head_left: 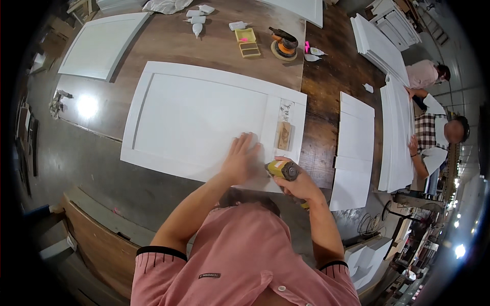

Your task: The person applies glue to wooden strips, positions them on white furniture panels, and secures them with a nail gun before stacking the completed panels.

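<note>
On the tabletop (214, 55): white framed panel (199, 115), near edge partly hidden by left forearm (198, 205).
Left hand (240, 162): spread on panel, fingers blurred.
Right hand (302, 185): grasping yellow power tool (279, 169), handle mostly covered, tip indistinct.

Wears pink fabric short-sleeved shirt (245, 245) | ends sleeves (155, 275) in black bands (161, 250) with thin dark stripes (158, 257) | bears small dark rectangular chest patch (209, 275) | shows round pale button (282, 288)

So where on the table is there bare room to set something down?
Brown tabletop between the far-left panel and white bottles; a narrow dark strip between the central panel and right-hand boards. Crowded around the yellow box and sander.
</note>
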`<state>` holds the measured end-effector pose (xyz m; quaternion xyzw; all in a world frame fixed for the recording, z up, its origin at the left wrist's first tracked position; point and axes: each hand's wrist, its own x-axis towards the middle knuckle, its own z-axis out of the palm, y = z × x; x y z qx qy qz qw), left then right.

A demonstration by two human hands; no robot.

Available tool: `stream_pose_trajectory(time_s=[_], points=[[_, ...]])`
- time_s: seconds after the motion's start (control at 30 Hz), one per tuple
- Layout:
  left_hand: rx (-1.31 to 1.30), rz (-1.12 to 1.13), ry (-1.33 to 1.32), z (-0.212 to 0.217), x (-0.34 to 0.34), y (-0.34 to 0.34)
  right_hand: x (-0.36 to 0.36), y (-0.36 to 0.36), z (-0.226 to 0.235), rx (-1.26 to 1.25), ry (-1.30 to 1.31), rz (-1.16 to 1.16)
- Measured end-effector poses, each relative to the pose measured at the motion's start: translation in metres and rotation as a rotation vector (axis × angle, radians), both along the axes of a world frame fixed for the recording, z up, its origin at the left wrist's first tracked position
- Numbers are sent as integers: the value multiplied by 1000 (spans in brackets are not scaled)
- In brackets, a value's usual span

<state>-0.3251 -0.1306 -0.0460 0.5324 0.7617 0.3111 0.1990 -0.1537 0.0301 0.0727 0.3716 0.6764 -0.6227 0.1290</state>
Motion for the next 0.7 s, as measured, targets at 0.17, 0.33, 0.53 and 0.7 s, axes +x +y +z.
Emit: stream_pose_trajectory(time_s=[0.17, 0.33, 0.53, 0.7], points=[[17, 23, 28, 4, 0, 0, -1, -5, 6, 32, -52, 8], [13, 11, 16, 5, 1, -2, 6, -12, 1, 44, -29, -15], [9, 3, 58, 3, 2, 1, 8, -8, -2, 50, -29, -37], [29, 23, 106, -2, 6, 1, 14, 27, 5, -27, -17, -260]])
